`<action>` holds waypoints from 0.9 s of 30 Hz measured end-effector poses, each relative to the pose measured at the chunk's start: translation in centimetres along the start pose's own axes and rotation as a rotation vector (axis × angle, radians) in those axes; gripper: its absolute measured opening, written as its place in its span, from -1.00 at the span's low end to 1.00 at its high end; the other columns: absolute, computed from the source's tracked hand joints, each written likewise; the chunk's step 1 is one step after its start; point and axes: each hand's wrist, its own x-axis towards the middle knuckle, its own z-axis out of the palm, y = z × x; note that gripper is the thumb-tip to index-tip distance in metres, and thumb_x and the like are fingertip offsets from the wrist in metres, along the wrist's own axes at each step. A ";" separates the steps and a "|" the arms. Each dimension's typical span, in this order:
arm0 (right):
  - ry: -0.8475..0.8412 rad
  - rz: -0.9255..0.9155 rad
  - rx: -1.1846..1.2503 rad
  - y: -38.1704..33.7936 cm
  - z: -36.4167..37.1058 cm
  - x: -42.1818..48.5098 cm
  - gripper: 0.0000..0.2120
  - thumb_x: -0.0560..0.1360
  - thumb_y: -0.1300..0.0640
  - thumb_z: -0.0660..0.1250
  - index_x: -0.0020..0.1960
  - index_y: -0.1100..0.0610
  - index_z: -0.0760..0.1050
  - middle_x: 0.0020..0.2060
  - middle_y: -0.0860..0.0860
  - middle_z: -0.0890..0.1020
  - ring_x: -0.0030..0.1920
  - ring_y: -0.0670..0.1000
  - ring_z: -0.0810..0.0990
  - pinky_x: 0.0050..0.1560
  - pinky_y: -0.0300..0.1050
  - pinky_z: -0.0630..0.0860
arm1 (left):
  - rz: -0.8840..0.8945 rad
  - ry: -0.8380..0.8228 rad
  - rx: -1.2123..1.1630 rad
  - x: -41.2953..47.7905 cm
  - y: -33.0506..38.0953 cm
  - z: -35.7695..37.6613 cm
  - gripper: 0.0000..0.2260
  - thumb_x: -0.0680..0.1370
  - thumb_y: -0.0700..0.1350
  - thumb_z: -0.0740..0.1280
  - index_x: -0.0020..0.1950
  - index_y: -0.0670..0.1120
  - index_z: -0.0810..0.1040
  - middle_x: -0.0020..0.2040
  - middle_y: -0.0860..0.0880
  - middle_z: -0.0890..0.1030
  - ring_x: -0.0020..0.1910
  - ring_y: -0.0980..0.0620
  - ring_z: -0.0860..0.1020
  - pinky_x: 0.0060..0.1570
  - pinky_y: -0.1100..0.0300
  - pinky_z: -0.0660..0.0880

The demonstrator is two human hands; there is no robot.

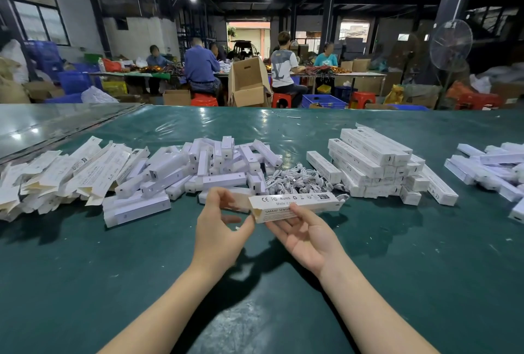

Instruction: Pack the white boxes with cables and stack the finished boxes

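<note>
Both hands on one white box (295,203), held above the green table (411,263). Left hand (219,226) pinches its open end flap; right hand (307,236) grips from below. Cable pile (297,180) just behind.

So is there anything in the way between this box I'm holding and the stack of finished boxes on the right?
Nothing visible blocks it. Only a strip of green table shows between the right end of the held box and the finished stack. The loose cables lie behind the box, left of the stack.
</note>
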 end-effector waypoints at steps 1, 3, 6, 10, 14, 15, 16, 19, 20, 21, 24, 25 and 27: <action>0.013 0.010 -0.006 -0.1 0.0 0.0 -0.82 0.34 0.34 0.24 -0.06 0.34 0.46 -0.31 0.23 0.66 -0.31 0.16 0.68 -0.36 0.07 0.62 | 0.116 -0.007 0.092 0.0 0.0 -0.2 -0.57 0.34 -0.33 0.45 -0.16 0.08 0.28 -0.19 0.15 0.46 -0.27 0.10 0.51 -0.22 0.25 0.48; 0.034 0.029 -0.024 -0.3 -0.1 -0.1 -0.86 0.41 0.33 0.21 -0.05 0.33 0.46 -0.30 0.23 0.66 -0.32 0.15 0.67 -0.35 0.06 0.62 | 0.380 -0.058 0.240 0.0 0.3 -0.4 -0.62 0.33 -0.30 0.40 -0.11 0.05 0.28 -0.20 0.15 0.42 -0.28 0.12 0.41 -0.26 0.31 0.40; 0.011 0.060 -0.027 -0.4 -0.2 -0.3 -0.78 0.34 0.30 0.24 -0.04 0.32 0.47 -0.27 0.23 0.66 -0.30 0.14 0.68 -0.35 0.01 0.62 | 0.590 -0.138 0.347 0.1 0.9 -0.6 -0.70 0.31 -0.26 0.34 -0.09 0.01 0.34 -0.14 0.11 0.36 -0.29 0.18 0.38 -0.32 0.38 0.37; 0.036 0.097 -0.080 -0.5 -0.3 -0.4 -0.86 0.48 0.30 0.17 -0.02 0.32 0.45 -0.29 0.22 0.66 -0.33 0.12 0.67 -0.40 -0.03 0.61 | 0.577 -0.176 0.306 0.2 1.1 -0.9 -0.92 0.39 -0.12 0.23 -0.18 0.03 0.36 -0.21 0.08 0.33 -0.32 0.23 0.31 -0.31 0.51 0.28; 0.036 0.096 -0.085 -0.6 -0.3 -0.5 -0.84 0.44 0.31 0.19 -0.02 0.32 0.46 -0.27 0.23 0.65 -0.32 0.13 0.67 -0.39 -0.02 0.61 | 0.545 -0.175 0.276 0.3 0.8 -0.8 -0.82 0.38 -0.18 0.35 -0.19 0.02 0.37 -0.24 0.15 0.35 -0.31 0.24 0.42 -0.30 0.52 0.32; 0.031 0.094 -0.077 -0.6 -0.2 -0.5 -0.81 0.39 0.32 0.21 -0.01 0.33 0.45 -0.26 0.24 0.65 -0.31 0.14 0.67 -0.37 0.00 0.62 | 0.521 -0.173 0.268 0.3 0.8 -0.8 -0.80 0.36 -0.22 0.36 -0.19 0.02 0.38 -0.23 0.18 0.35 -0.28 0.31 0.43 -0.28 0.54 0.32; 0.029 0.094 -0.067 -0.7 -0.2 -0.5 -0.77 0.34 0.32 0.22 -0.01 0.33 0.45 -0.24 0.25 0.65 -0.31 0.15 0.67 -0.35 0.02 0.62 | 0.485 -0.176 0.251 0.2 0.7 -0.7 -0.79 0.36 -0.24 0.36 -0.20 0.02 0.39 -0.22 0.20 0.36 -0.24 0.35 0.43 -0.26 0.56 0.33; 0.029 0.105 -0.020 -0.9 -0.4 -0.4 -0.73 0.28 0.30 0.22 -0.04 0.33 0.46 -0.20 0.25 0.63 -0.30 0.17 0.67 -0.33 0.06 0.62 | 0.343 -0.238 0.146 0.0 0.5 -0.2 -0.74 0.40 -0.32 0.37 -0.25 0.03 0.41 -0.19 0.13 0.47 -0.15 0.26 0.48 -0.23 0.51 0.42; 0.032 0.109 -0.007 -1.0 -0.5 -0.4 -0.73 0.28 0.30 0.21 -0.04 0.33 0.46 -0.20 0.25 0.63 -0.30 0.17 0.67 -0.34 0.06 0.62 | 0.314 -0.264 0.104 -0.1 0.6 -0.1 -0.72 0.40 -0.32 0.36 -0.25 0.05 0.40 -0.19 0.10 0.49 -0.14 0.23 0.49 -0.23 0.48 0.44; 0.033 0.115 -0.004 -1.0 -0.6 -0.4 -0.73 0.28 0.29 0.22 -0.04 0.32 0.46 -0.19 0.24 0.64 -0.29 0.16 0.67 -0.34 0.04 0.62 | 0.306 -0.288 0.076 -0.2 0.7 -0.2 -0.74 0.40 -0.29 0.35 -0.25 0.07 0.41 -0.17 0.09 0.51 -0.12 0.22 0.49 -0.22 0.46 0.46; 0.031 0.107 0.021 -1.1 -0.5 -0.7 -0.62 0.10 0.33 0.47 -0.10 0.32 0.51 -0.16 0.24 0.64 -0.28 0.16 0.67 -0.38 0.00 0.62 | 0.381 -0.384 0.086 -0.3 1.0 -0.4 -0.88 0.40 -0.25 0.33 -0.15 -0.04 0.56 -0.05 0.15 0.51 -0.11 0.21 0.51 -0.14 0.42 0.49; 0.033 0.085 0.060 -1.1 -0.6 -0.6 -0.50 -0.08 0.36 0.57 -0.16 0.33 0.54 -0.18 0.24 0.64 -0.30 0.17 0.67 -0.42 -0.01 0.61 | 0.422 -0.410 0.122 -0.3 0.9 -0.5 -0.85 0.41 -0.26 0.33 -0.07 -0.11 0.59 -0.01 0.18 0.48 -0.12 0.21 0.50 -0.11 0.40 0.49; 0.039 0.064 0.088 -1.2 -0.7 -0.5 -0.41 -0.22 0.37 0.60 -0.20 0.33 0.55 -0.21 0.24 0.65 -0.32 0.18 0.67 -0.43 0.00 0.60 | 0.463 -0.406 0.170 -0.5 0.8 -0.3 -0.79 0.42 -0.28 0.32 0.02 -0.15 0.59 0.02 0.20 0.44 -0.12 0.21 0.48 -0.08 0.38 0.49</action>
